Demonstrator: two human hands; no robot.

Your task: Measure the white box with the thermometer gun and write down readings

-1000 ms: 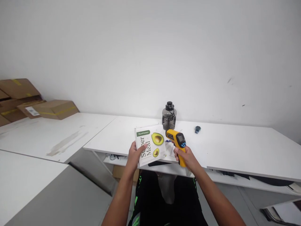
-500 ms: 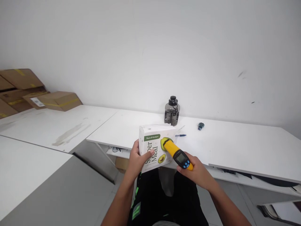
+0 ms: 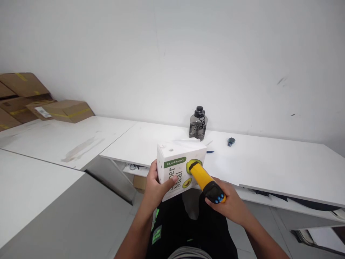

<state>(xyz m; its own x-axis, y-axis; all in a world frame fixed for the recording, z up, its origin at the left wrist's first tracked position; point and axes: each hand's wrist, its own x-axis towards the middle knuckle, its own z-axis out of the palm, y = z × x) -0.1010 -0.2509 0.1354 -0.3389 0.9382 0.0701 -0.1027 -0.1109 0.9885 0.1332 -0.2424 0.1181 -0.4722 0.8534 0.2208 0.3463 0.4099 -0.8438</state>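
Observation:
My left hand (image 3: 156,185) grips a white carton (image 3: 168,172) by its left side, thumb across the front. The carton front reads "NutriMotion" and "Meal", with avocado pictures, and its top face shows a small hole. In my right hand (image 3: 229,201) is a yellow and black infrared thermometer (image 3: 202,176) with a small screen and blue buttons. Its nose points at the carton's front, over the larger avocado picture; whether it touches the carton I cannot tell. The thermometer's handle is hidden by my fingers.
A dark water bottle (image 3: 198,124) stands behind the carton on the white desk (image 3: 269,162). A blue pen (image 3: 210,151) lies partly behind the carton, and a dark watch-like item (image 3: 231,141) sits further right. Cardboard boxes (image 3: 70,109) are stacked at the far left. Below the desktop runs a shelf (image 3: 134,169).
The carton has tipped so more of its top face shows. The thermometer has tilted with it, its screen now dark and turned away. My view has shifted slightly.

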